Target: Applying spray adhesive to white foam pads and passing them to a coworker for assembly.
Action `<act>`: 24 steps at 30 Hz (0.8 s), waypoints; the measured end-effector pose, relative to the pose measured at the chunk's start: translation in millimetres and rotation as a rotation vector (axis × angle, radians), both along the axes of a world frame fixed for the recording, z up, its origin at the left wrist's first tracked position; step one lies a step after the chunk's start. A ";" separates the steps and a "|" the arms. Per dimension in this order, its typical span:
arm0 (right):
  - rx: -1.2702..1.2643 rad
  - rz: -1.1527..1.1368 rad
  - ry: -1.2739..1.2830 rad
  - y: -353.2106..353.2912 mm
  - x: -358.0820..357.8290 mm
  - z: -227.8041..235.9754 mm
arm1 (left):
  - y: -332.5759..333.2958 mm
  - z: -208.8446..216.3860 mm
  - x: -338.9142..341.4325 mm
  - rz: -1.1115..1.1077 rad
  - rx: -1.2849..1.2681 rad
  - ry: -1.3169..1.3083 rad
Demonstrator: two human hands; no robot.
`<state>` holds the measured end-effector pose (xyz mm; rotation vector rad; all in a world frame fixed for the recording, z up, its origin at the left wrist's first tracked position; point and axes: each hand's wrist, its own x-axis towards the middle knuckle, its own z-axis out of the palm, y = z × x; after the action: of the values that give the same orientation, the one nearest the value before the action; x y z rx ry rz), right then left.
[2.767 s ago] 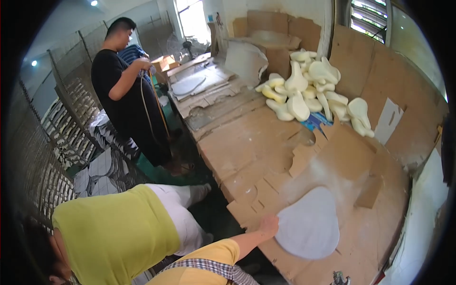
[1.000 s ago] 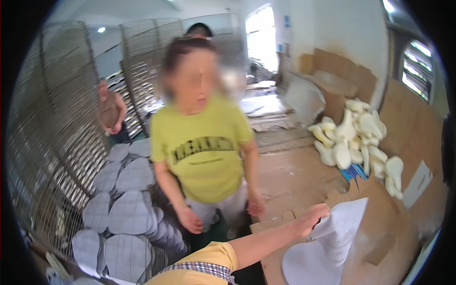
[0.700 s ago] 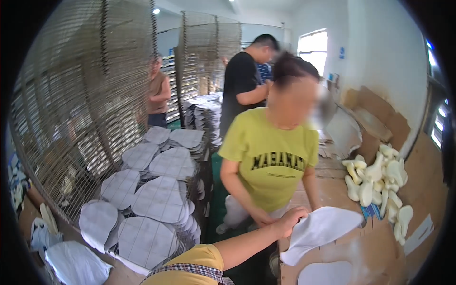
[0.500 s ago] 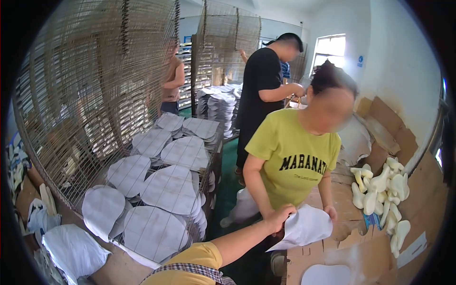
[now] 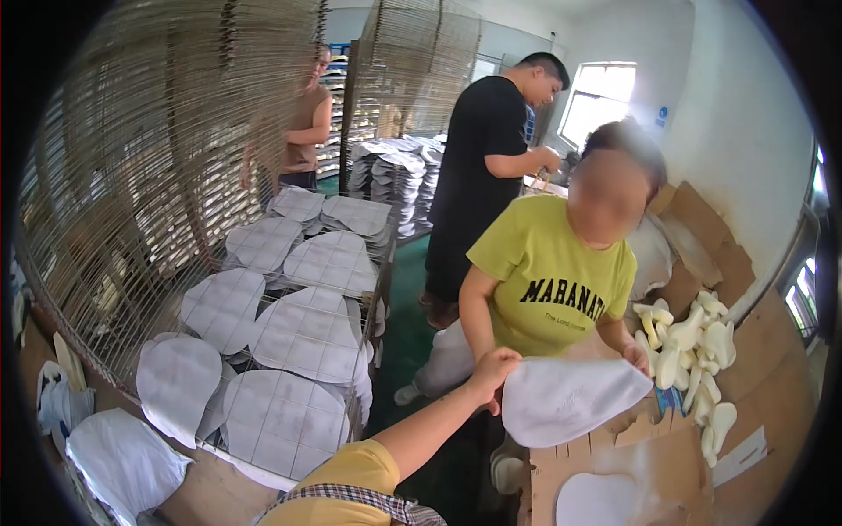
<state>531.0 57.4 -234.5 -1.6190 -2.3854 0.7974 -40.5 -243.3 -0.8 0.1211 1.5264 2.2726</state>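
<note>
— Sheet: what are we holding?

— A thin white piece, teardrop-shaped, broad and rounded at our end and tapering to a point. It looks soft and slightly curved, with a faint mark near its middle.

— Which hand?

— Our right hand, arm stretched out, fingers pinching the rounded edge. Our left hand we cannot see.

— Where does it hang?

— Lifted above the cardboard-covered counter, in front of the person in the yellow-green shirt. A second white piece lies flat on the counter below, and stacked ones fill the wire racks.
</note>
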 end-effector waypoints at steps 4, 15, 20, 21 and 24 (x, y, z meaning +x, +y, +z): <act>0.215 0.246 0.456 -11.7 65.8 -17.8 | 16.0 17.2 0.9 0.524 -0.173 0.576; -0.193 -0.207 0.867 -143.3 -38.9 343.4 | 110.2 31.5 118.0 -0.320 0.164 0.565; -0.271 -0.297 0.822 -171.2 -13.0 340.7 | 154.9 9.2 157.9 -0.520 0.083 0.447; -0.231 -0.307 0.815 -174.9 -10.9 340.1 | 160.2 6.5 160.2 -0.539 0.066 0.423; -0.151 -0.439 0.845 -185.2 -5.7 349.4 | 165.5 -4.5 160.6 -0.563 0.048 0.379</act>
<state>525.4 -127.8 114.9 -1.3708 -1.3640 1.2526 120.1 -77.9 -5.3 0.9181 1.3745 1.8909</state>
